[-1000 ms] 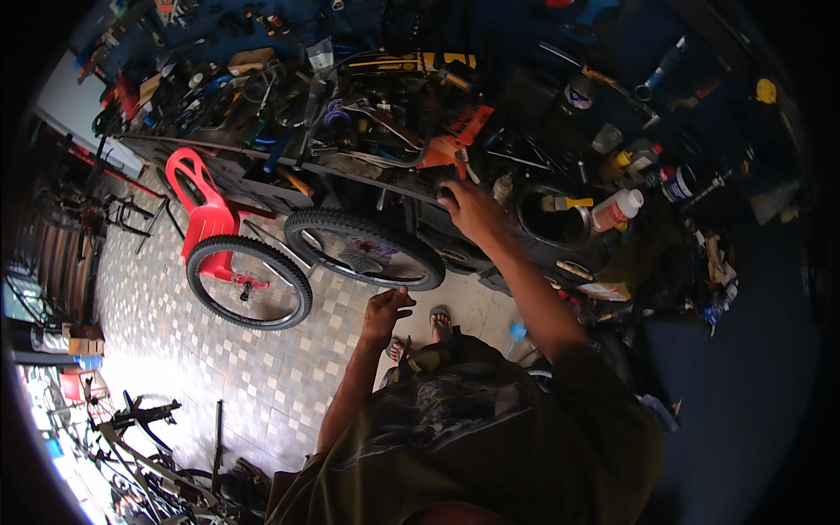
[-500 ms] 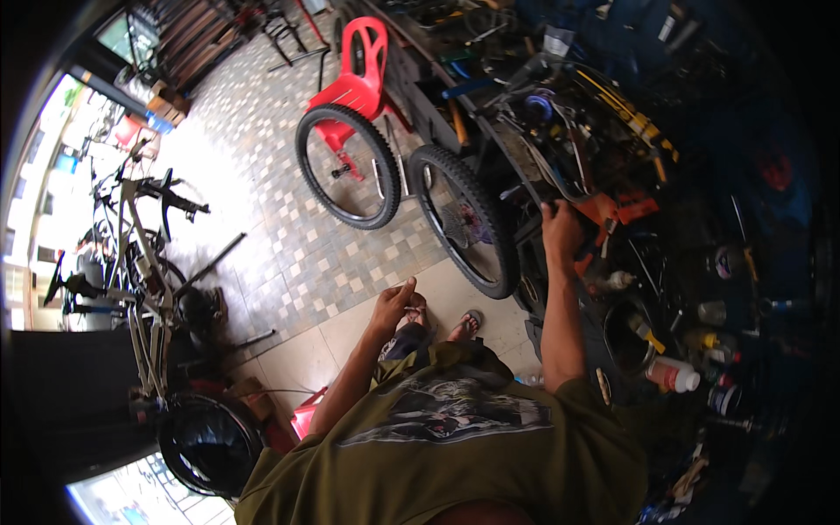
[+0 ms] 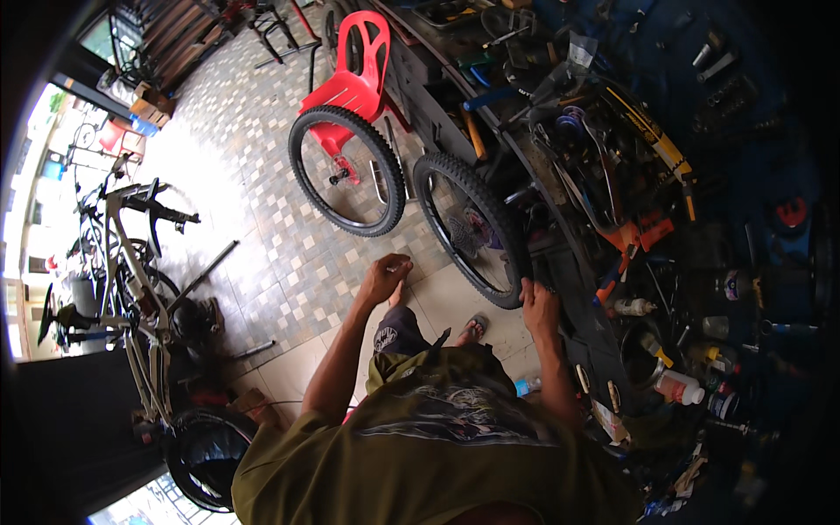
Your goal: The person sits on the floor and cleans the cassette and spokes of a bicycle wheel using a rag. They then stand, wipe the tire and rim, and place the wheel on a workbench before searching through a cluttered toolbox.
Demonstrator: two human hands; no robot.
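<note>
My left hand point(image 3: 383, 280) is in mid-air over the floor, its fingers curled together; whatever may be inside them is hidden. Beside the workbench, my right hand point(image 3: 541, 308) is closed, with its fingertips next to the tyre of the right-hand bicycle wheel point(image 3: 428, 194). I cannot tell whether it touches that tyre, and what it may hold is not visible. The right-hand wheel has a cassette at its hub and leans by the bench. To its left, another bicycle wheel point(image 3: 301, 188) with a knobbly tyre stands against a red plastic chair point(image 3: 343, 87).
The workbench point(image 3: 516, 144) on my right is crowded with tools, including an orange-handled tool point(image 3: 617, 276), and bottles such as a white one with a red label point(image 3: 678, 387). A bicycle frame point(image 3: 131, 254) stands at left, with a black wheel point(image 3: 210, 459) below it.
My right hand has come off the bench edge, back toward me and down beside the right-hand wheel. My left hand has risen slightly and moved forward. My body has stepped or turned a little.
</note>
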